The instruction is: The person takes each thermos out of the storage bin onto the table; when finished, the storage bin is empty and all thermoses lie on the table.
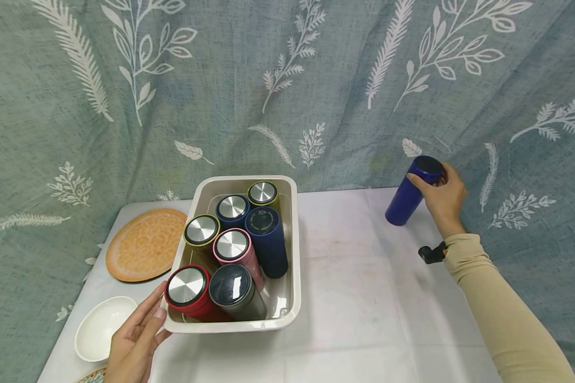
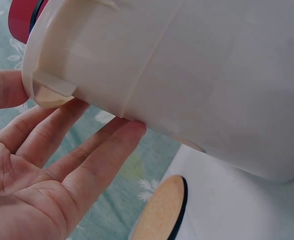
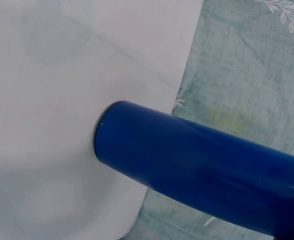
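Note:
At the back right of the table, my right hand [image 1: 444, 199] grips a blue thermos bottle [image 1: 405, 198] near its black lid, thumb in front and fingers behind. The bottle leans, its lid end toward the hand; the right wrist view shows its smooth blue body [image 3: 186, 162] with the base close over the white cloth. My left hand [image 1: 136, 338] holds the near left corner of a white plastic basin [image 1: 295, 255]. In the left wrist view, the thumb is at the rim and the fingers [image 2: 104, 160] reach along the outer wall.
In the basin stand several thermos bottles, among them a red one [image 1: 188, 287], a pink one [image 1: 232, 246] and a dark grey one [image 1: 239, 292]. Left of it lie a round orange-brown mat [image 1: 144, 242] and a white bowl [image 1: 98, 327]. A patterned curtain [image 1: 239, 96] hangs behind.

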`<state>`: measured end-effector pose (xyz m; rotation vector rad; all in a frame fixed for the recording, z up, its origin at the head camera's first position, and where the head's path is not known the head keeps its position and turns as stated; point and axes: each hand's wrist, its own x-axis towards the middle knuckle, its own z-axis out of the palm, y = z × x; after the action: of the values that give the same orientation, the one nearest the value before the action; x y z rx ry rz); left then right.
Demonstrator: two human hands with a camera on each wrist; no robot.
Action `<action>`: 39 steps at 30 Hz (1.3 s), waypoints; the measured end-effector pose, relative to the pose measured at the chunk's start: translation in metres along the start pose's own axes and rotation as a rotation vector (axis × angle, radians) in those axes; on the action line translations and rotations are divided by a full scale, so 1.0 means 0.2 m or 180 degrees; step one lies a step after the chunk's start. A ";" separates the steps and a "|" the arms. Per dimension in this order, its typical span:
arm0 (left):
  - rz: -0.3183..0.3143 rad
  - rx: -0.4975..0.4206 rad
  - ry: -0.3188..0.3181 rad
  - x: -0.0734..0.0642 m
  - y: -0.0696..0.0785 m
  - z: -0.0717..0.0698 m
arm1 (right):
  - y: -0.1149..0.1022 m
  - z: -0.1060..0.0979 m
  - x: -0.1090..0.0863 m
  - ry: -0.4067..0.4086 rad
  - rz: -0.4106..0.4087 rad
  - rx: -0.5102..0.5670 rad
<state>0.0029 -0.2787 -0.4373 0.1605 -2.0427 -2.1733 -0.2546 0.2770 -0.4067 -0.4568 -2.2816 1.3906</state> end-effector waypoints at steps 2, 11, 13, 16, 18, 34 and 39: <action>-0.0014 -0.0004 -0.0003 0.00 0.00 0.00 | 0.00 -0.01 -0.01 -0.0030 0.0019 0.0001; -0.0018 0.0005 -0.0001 0.00 0.00 0.00 | -0.02 -0.02 0.00 -0.0140 -0.0027 -0.0131; -0.0009 0.0011 -0.0007 0.00 0.00 0.00 | -0.03 -0.02 0.00 -0.0135 -0.0086 -0.0160; -0.0006 0.0031 -0.0027 0.00 0.01 0.00 | -0.05 -0.03 0.00 -0.0066 -0.0214 -0.0193; -0.0004 0.0037 -0.0030 0.00 0.01 0.00 | -0.08 -0.03 -0.01 -0.0019 -0.0305 -0.0206; -0.0100 0.0023 -0.0015 -0.01 0.03 0.00 | -0.48 0.08 -0.30 -0.0589 -0.1309 0.0129; -0.0083 0.0022 -0.0009 -0.01 0.03 0.00 | -0.56 0.13 -0.43 -0.0987 -0.1339 0.0230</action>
<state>0.0043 -0.2783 -0.4315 0.1858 -2.0612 -2.1831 -0.2011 0.1668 -0.3333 0.2711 -2.3685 1.3879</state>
